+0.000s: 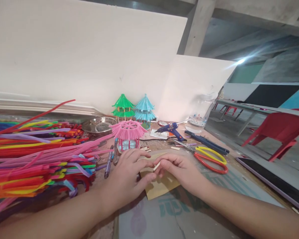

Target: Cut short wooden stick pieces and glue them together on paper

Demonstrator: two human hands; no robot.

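My right hand [175, 169] pinches a short pale stick [156, 166] between thumb and fingers. My left hand [131, 174] is just left of it, thumb and fingers apart, its fingertips close to the stick; whether they touch it I cannot tell. Beneath both hands lies a piece of yellow paper [159, 190], partly covered by them. Just beyond my left hand stands a small pavilion model with a pink pipe-cleaner roof [129, 130]. A few more pale sticks [175, 148] lie past my fingers.
Bundles of coloured pipe cleaners [40, 159] fill the left side. Behind stand a green-roofed model [124, 105] and a blue-roofed one [145, 108], beside a metal dish [99, 125]. Rightward are a blue glue gun [173, 130], scissors [210, 159], dark pliers [206, 142] and a phone [274, 182].
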